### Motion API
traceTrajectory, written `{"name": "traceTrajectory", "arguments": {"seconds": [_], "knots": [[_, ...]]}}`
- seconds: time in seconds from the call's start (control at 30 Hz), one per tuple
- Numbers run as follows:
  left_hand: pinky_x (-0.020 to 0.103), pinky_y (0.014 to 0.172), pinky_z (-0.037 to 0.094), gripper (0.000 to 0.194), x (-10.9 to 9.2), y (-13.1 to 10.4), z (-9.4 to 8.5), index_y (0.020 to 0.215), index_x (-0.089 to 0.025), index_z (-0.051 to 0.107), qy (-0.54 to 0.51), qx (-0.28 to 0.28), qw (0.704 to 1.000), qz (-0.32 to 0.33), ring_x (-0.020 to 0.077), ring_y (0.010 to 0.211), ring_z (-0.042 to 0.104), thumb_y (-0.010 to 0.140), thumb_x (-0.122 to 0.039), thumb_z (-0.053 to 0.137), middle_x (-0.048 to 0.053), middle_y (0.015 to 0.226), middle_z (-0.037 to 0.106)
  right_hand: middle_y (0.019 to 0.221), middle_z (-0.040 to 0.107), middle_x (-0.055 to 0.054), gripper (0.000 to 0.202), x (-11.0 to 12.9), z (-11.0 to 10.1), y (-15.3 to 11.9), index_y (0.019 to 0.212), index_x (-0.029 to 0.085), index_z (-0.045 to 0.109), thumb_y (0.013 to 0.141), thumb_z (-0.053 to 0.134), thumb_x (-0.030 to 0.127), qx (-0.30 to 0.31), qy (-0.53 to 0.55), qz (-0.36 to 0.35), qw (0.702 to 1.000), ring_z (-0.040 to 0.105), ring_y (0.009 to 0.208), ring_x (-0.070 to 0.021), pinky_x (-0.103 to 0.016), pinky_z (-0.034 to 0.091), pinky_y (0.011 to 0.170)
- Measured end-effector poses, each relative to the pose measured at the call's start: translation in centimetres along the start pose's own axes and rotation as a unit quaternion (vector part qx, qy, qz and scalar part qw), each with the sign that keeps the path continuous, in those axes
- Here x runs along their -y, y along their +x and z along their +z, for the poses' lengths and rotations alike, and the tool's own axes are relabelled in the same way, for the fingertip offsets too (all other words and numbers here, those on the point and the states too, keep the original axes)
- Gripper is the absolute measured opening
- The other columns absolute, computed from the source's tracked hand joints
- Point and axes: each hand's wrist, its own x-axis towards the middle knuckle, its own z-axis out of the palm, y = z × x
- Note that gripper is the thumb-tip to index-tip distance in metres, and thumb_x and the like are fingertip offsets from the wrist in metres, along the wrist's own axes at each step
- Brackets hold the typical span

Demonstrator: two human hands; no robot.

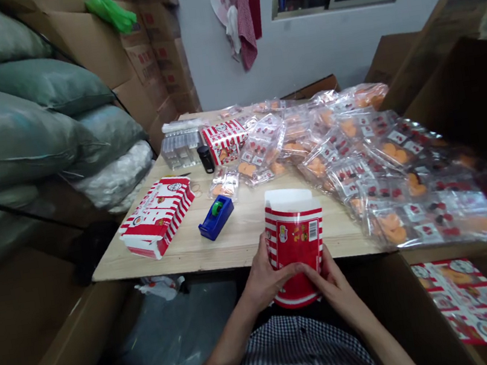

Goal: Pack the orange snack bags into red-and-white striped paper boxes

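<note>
A red and white striped cardboard box (295,236), with a barcode and small food pictures on its face, is held upright at the table's front edge. White flaps stand up at its top end. My left hand (264,277) grips its left side, and my right hand (328,276) grips the right side. Both thumbs press on the front face and nearly meet near the lower middle. The fingers behind the box are hidden. Beyond it on the wooden table (252,243) sits a blue tape dispenser (216,217) with a green roll.
Flat striped boxes (157,217) are stacked at the table's left. A black bottle (206,159), clear plastic cases (181,149) and another striped box (226,141) stand behind. Clear bags with orange pieces (384,179) cover the right side. Printed sheets (476,300) lie in a carton at lower right.
</note>
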Motion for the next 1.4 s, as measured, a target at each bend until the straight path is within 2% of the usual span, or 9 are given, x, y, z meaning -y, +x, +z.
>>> {"name": "traceTrajectory", "arguments": {"seconds": [0.27, 0.4, 0.5, 0.6, 0.77, 0.93, 1.2, 1.3, 1.4], "knots": [[0.043, 0.101, 0.049, 0.043, 0.8, 0.4, 0.8, 0.13, -0.02, 0.062, 0.051, 0.083, 0.994, -0.042, 0.0284, 0.113, 0.065, 0.09, -0.036, 0.066, 0.01, 0.126, 0.07, 0.144, 0.058, -0.005, 0.064, -2.9, -1.1, 0.1, 0.144, 0.035, 0.04, 0.089, 0.072, 0.041, -0.013, 0.036, 0.04, 0.998, 0.057, 0.131, -0.0249, -0.043, 0.048, 0.11], [0.04, 0.095, 0.052, 0.034, 2.1, 1.1, 0.3, 0.117, -0.019, 0.07, 0.056, 0.049, 0.995, -0.059, 0.0284, 0.106, 0.068, 0.091, -0.04, 0.065, 0.01, 0.118, 0.074, 0.14, 0.061, -0.006, 0.061, -3.3, -1.2, 0.3, 0.14, 0.033, 0.045, 0.087, 0.074, 0.041, -0.033, 0.041, 0.049, 0.997, 0.06, 0.127, -0.0269, -0.044, 0.051, 0.106], [0.039, 0.088, 0.056, 0.036, 2.8, 1.5, -0.2, 0.113, -0.018, 0.07, -0.02, 0.012, 0.993, -0.112, 0.028, 0.099, 0.071, 0.086, -0.041, 0.071, 0.01, 0.115, 0.075, 0.135, 0.065, -0.007, 0.053, -1.8, -1.7, 0.7, 0.133, 0.03, 0.056, 0.086, 0.075, 0.045, -0.022, 0.039, 0.06, 0.997, 0.066, 0.118, -0.0297, -0.045, 0.057, 0.098], [0.038, 0.085, 0.058, 0.036, 2.9, 1.5, -0.1, 0.112, -0.017, 0.071, -0.051, 0.037, 0.989, -0.132, 0.0283, 0.098, 0.072, 0.085, -0.041, 0.072, 0.01, 0.109, 0.077, 0.123, 0.073, -0.008, 0.047, -0.5, -2.7, 1.3, 0.12, 0.025, 0.067, 0.08, 0.08, 0.046, -0.029, 0.038, 0.076, 0.996, 0.07, 0.111, -0.0313, -0.045, 0.058, 0.094], [0.037, 0.081, 0.059, 0.039, 3.1, 1.1, 0.7, 0.111, -0.017, 0.07, -0.066, 0.038, 0.987, -0.145, 0.0276, 0.094, 0.073, 0.079, -0.036, 0.08, 0.01, 0.108, 0.077, 0.101, 0.08, -0.007, 0.044, -1.0, -3.9, 2.5, 0.104, 0.021, 0.074, 0.067, 0.09, 0.039, -0.002, 0.037, 0.075, 0.997, 0.075, 0.095, -0.0297, -0.044, 0.06, 0.088], [0.038, 0.082, 0.059, 0.048, 2.5, 0.7, 1.3, 0.12, -0.018, 0.065, -0.081, 0.031, 0.983, -0.162, 0.0293, 0.101, 0.072, 0.078, -0.037, 0.081, 0.011, 0.116, 0.075, 0.085, 0.08, -0.005, 0.044, -1.7, -4.0, 3.0, 0.089, 0.02, 0.074, 0.055, 0.096, 0.036, -0.1, 0.003, 0.052, 0.994, 0.076, 0.076, -0.0289, -0.043, 0.063, 0.073], [0.037, 0.084, 0.058, 0.052, 2.3, 1.1, 0.4, 0.13, -0.021, 0.056, -0.132, 0.073, 0.977, -0.149, 0.0248, 0.097, 0.074, 0.083, -0.032, 0.077, 0.011, 0.116, 0.074, 0.098, 0.08, -0.008, 0.048, -2.6, -3.8, 2.9, 0.099, 0.02, 0.072, 0.062, 0.093, 0.04, -0.196, 0.003, 0.027, 0.98, 0.076, 0.087, -0.0306, -0.047, 0.062, 0.083], [0.038, 0.086, 0.058, 0.049, 3.0, 1.2, 0.1, 0.131, -0.02, 0.058, -0.124, 0.078, 0.979, -0.144, 0.0248, 0.097, 0.074, 0.086, -0.033, 0.073, 0.011, 0.115, 0.074, 0.096, 0.08, -0.009, 0.051, -2.6, -3.9, 3.0, 0.098, 0.019, 0.07, 0.059, 0.094, 0.04, -0.189, 0.002, 0.046, 0.981, 0.076, 0.087, -0.0317, -0.048, 0.061, 0.083], [0.039, 0.091, 0.057, 0.048, 3.2, 1.0, -0.1, 0.134, -0.022, 0.057, -0.127, 0.078, 0.98, -0.134, 0.0255, 0.106, 0.071, 0.089, -0.031, 0.07, 0.01, 0.12, 0.072, 0.106, 0.079, -0.01, 0.058, -1.4, -4.5, 2.6, 0.112, 0.022, 0.068, 0.063, 0.092, 0.043, -0.123, 0.032, 0.059, 0.99, 0.075, 0.095, -0.0324, -0.048, 0.061, 0.085]]}}
